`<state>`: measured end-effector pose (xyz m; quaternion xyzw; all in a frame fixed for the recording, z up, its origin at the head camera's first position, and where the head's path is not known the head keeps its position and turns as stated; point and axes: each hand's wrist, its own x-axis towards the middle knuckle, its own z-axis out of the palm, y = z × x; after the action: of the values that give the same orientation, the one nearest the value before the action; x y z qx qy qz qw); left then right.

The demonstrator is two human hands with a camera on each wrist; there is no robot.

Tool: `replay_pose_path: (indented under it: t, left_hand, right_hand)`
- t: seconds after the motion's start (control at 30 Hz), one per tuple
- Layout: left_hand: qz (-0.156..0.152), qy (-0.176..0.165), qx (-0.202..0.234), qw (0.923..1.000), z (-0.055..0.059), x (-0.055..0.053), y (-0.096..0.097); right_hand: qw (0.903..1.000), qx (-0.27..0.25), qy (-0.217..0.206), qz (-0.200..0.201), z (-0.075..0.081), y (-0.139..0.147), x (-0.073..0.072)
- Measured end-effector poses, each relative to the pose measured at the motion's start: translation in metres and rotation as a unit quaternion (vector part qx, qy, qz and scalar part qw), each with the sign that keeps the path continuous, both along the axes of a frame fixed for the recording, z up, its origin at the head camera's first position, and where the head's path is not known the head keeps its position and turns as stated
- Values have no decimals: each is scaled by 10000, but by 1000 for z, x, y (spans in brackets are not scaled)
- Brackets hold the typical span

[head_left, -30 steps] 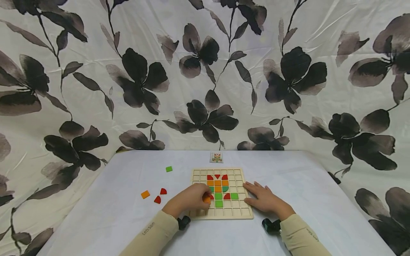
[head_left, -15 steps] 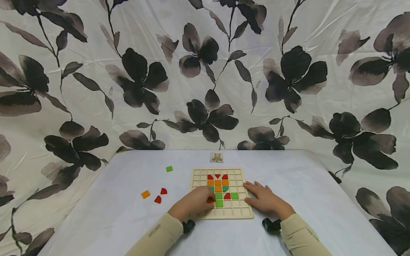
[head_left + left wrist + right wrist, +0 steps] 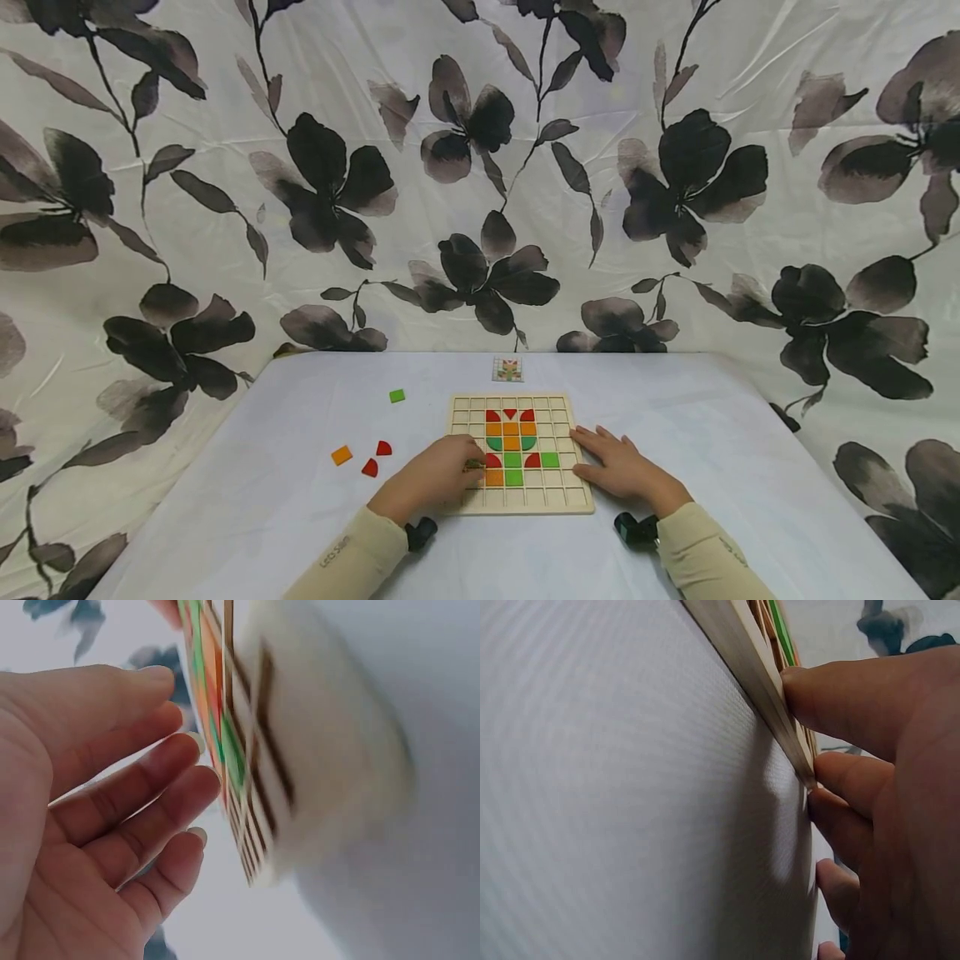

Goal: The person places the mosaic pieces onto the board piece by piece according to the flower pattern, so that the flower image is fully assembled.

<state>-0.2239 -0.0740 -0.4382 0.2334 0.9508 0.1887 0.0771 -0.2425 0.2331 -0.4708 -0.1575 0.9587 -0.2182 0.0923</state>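
Observation:
A wooden grid board [image 3: 543, 500] holds red, orange and green tiles set in a pattern. My left hand [image 3: 427, 475] is over the board's left side, its fingers loosely bent and holding nothing in the left wrist view [image 3: 112, 795]. Just right of its fingertips, an orange tile [image 3: 494, 477] sits in a cell beside a green tile [image 3: 513, 477]. My right hand [image 3: 626, 467] lies at the board's right edge with fingers spread. In the right wrist view its thumb [image 3: 847, 694] and fingertips touch the board's side [image 3: 742, 656].
Left of the board lie an orange tile [image 3: 341, 455], two red rounded tiles [image 3: 384, 448] and a green tile [image 3: 397, 396]. A small pattern card [image 3: 507, 369] lies behind the board on the white table [image 3: 270, 517]. Floral cloth [image 3: 480, 167] hangs behind.
My left hand moved right with the orange tile, set it into a cell of the board, let go and drew back left. The right hand stayed at the board's edge.

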Motion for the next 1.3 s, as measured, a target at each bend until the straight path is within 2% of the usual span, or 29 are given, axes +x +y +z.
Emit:
replay_pose_path:
  t: [0.13,0.33,0.5,0.57,0.67,0.83,0.93,1.07,1.17,1.3]
  left_hand:
    - [495,34,115,9987,4,-6,-31]
    - [1311,250,-91,9910,3,-14,-85]
    - [1860,268,-679,9798,1,-15,-125]
    - [1996,296,-933,9750,0,-13,-135]
    - [2120,419,-1086,9703,-2,-11,-147]
    - [2062,521,-948,9725,-7,-13,-157]
    - [2130,354,-817,9730,-6,-15,-159]
    - [2361,8,-668,9694,-3,-18,-158]
    - [2386,-203,-339,9703,-2,-20,-150]
    - [2028,-155,193,9789,-2,-20,-121]
  right_hand:
    - [10000,33,37,29,0,0,0]
    - [10000,9,3,18,2,0,1]
    - [10000,19,-7,3,2,-1,1]
    - [10000,24,-16,-4,2,-1,1]
    - [10000,28,-13,-1,1,-1,0]
    - [10000,59,0,-30,-2,-1,-2]
    - [9999,81,-16,-68,-3,-1,-3]
    - [9999,77,-12,-78,-3,-1,-4]
    - [10000,77,1,-61,-3,-1,-4]
    - [10000,49,5,-59,-4,0,-3]
